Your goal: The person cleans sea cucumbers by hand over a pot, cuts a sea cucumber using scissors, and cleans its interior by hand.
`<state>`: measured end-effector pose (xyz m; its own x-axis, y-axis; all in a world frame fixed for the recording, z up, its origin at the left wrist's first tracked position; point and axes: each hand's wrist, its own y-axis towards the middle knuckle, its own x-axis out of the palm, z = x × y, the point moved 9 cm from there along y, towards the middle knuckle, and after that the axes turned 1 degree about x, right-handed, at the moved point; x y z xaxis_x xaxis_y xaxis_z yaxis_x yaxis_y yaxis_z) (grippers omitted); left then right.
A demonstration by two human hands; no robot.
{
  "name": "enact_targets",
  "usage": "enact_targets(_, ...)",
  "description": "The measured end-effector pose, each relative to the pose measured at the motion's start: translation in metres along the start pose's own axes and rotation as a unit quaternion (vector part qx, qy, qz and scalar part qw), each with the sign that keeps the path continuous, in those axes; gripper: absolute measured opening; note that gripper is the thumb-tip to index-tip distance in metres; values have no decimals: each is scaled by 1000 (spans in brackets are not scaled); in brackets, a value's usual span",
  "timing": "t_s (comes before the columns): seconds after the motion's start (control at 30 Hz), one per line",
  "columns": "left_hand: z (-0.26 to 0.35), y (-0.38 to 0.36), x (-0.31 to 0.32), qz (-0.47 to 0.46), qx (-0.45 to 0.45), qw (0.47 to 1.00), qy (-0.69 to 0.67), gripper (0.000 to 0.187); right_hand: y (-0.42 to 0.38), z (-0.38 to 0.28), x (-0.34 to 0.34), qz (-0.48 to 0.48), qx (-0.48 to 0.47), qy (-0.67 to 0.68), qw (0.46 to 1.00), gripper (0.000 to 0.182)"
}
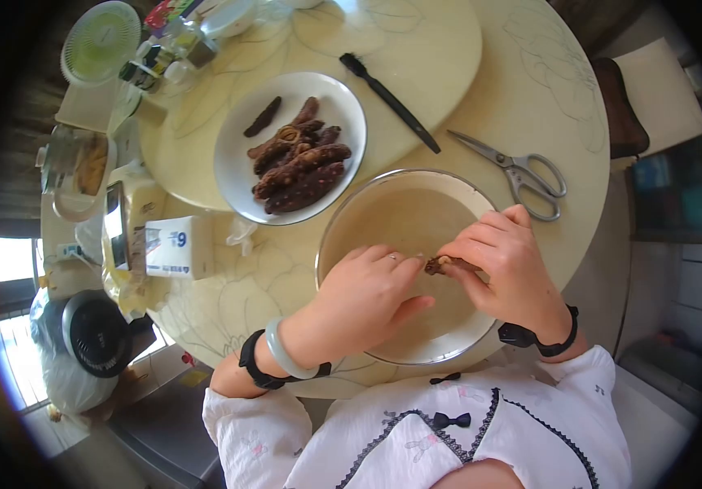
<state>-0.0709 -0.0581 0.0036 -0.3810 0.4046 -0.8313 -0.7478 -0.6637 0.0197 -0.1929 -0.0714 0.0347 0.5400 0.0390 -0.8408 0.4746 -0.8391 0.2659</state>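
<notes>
Over a wide, light-coloured basin point(351, 216) with a dark rim line, my right hand point(501, 261) pinches a small, dark brown, knobbly piece of sea cucumber point(434, 266) between thumb and fingers. My left hand point(367, 293) reaches across the basin from the left, its index fingertip close by the piece. The left thumb stands apart; its other fingertips are partly hidden. Beyond the basin, a white plate point(338, 102) bears several brown, bumpy sea cucumbers point(306, 171). A black brush point(391, 102) and silver scissors point(522, 173) lie at the back right.
The round table point(546, 106) carries a raised round turntable point(440, 49). To the left are a white tissue pack point(178, 246), a clear-sided container point(82, 163), small jars point(180, 49) and a green-and-white basket point(100, 42). A chair point(652, 98) stands on the right.
</notes>
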Motion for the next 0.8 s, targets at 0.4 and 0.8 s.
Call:
enact_targets(0.4,-19,4,-9,11,-42,964,-263,17,6,-11,1,-22,1,92,996,14)
enact_targets(0.8,-20,2,-7,14,-33,952,-303,12,6,-8,7,-30,10,108,994,12)
